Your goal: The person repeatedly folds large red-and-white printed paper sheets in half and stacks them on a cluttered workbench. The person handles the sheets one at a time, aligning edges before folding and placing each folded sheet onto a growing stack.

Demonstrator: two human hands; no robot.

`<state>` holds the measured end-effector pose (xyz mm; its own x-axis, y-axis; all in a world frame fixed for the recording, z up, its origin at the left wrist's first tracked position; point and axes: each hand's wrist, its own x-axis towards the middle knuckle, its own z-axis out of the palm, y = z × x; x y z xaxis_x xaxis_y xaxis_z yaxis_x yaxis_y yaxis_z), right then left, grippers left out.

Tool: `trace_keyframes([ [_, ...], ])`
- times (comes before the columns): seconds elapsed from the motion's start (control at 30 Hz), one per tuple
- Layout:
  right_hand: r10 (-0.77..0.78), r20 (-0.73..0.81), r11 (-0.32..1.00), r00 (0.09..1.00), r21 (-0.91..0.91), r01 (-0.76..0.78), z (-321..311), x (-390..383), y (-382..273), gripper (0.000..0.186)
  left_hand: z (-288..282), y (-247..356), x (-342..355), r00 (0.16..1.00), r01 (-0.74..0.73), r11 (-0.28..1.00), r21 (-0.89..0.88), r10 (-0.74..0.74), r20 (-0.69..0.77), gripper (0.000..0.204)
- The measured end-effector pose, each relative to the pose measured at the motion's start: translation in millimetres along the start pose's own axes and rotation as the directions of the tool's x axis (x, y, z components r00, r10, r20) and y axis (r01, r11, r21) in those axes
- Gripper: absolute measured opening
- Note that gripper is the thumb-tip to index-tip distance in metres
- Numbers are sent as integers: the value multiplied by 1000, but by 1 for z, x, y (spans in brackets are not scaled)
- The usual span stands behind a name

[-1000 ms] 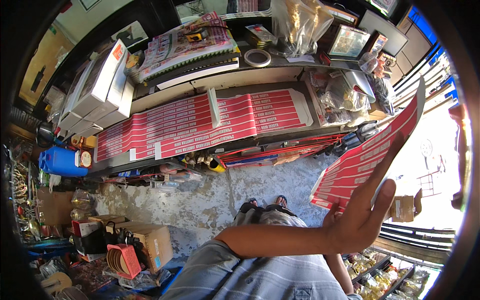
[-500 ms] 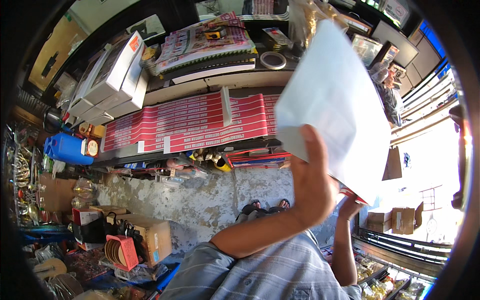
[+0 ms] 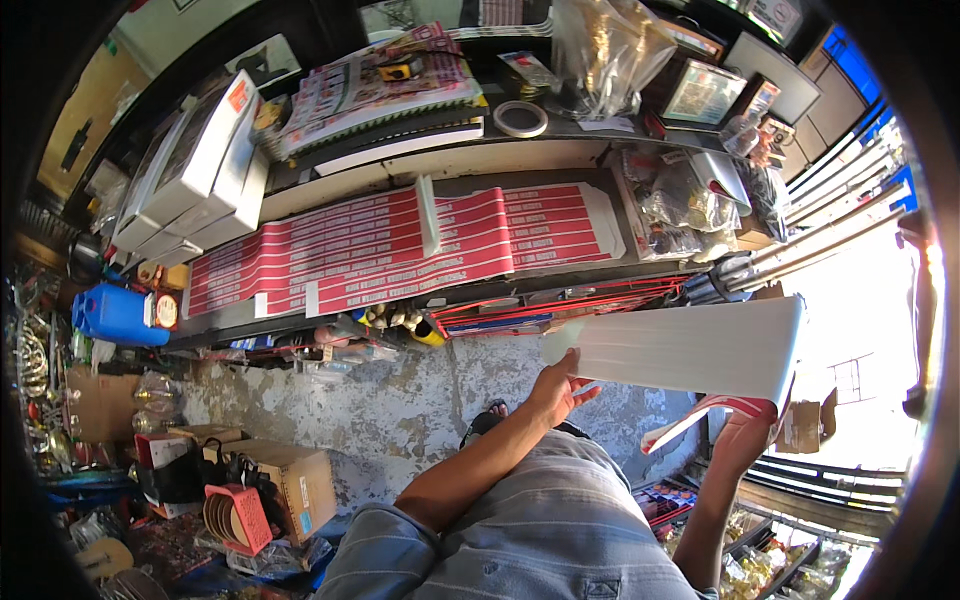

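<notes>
White-backed sheet point(image 3: 690, 345) spans the hands, long axis left-right, narrower-looking end toward the left hand point(image 3: 555, 392); fold under far end bares red. Right hand point(image 3: 742, 437) clamps fold; left thumb at edge, grip unclear. Hands apart, probably keeping limp sheet extended. Worktop point(image 3: 232, 313) ahead-left: red strips point(image 3: 345, 238), lengthwise.

The sheet point(image 3: 690, 345), slanted red side showing a second ago, now stretches sideways, white side up; the left grip point(image 3: 560, 388) has shifted left, seemingly touching its end.
</notes>
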<state>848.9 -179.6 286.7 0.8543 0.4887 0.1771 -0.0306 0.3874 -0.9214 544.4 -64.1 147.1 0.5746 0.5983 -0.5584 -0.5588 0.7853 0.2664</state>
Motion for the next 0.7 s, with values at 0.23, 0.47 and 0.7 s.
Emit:
trace_keyframes([
  [0.23, 26, 42, 999, 999, -29, -24, 45, -28, -38, 57, -39, -14, 14, 965, 254, 950, 184, -235, -116, 41],
  [0.47, -66, 93, 982, 993, -173, 81, 79, -49, -56, 59, -52, -34, 25, 991, 124, 985, 122, -117, -62, 35],
  [0.7, -69, 190, 973, 979, -205, 108, 78, -53, -51, 60, -61, -23, 21, 980, -44, 995, 86, 59, -187, 36],
])
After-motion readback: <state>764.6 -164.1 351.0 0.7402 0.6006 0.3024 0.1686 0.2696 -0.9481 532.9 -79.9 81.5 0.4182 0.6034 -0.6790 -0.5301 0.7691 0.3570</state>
